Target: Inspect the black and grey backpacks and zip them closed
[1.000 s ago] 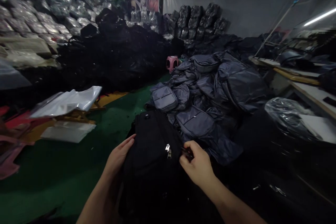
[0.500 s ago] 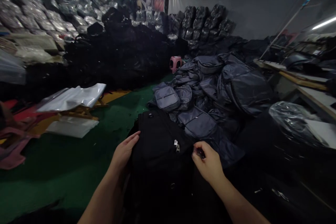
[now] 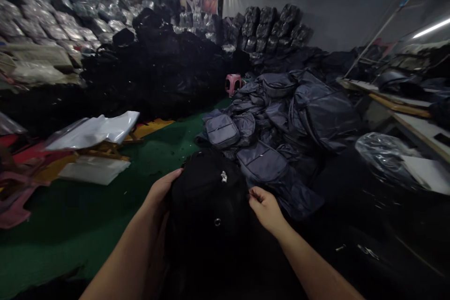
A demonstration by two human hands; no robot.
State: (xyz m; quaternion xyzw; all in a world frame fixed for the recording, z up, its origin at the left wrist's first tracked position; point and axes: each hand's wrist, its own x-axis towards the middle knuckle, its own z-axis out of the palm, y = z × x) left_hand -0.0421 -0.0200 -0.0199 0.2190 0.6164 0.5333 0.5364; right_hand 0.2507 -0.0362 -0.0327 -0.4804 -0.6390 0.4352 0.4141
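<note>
A black backpack stands in front of me, its fabric very dark. Silver zipper pulls show near its top, and a small metal ring lower down. My left hand grips the left side, thumb along the upper edge and the other fingers hidden behind. At the right edge, my right hand is closed in a pinch on the fabric; exactly what lies between the fingertips is too dark to make out. The backpack's lower part fades into shadow.
Beyond lies a heap of grey-blue bags. A pink stool stands behind it, near a large black pile. Plastic sheets rest on a low wooden stand at left. On the right are a table and clear plastic.
The backpack's top has tilted and rounded, and its zipper pulls sit further left and higher. Both hands have shifted slightly left, still on the bag.
</note>
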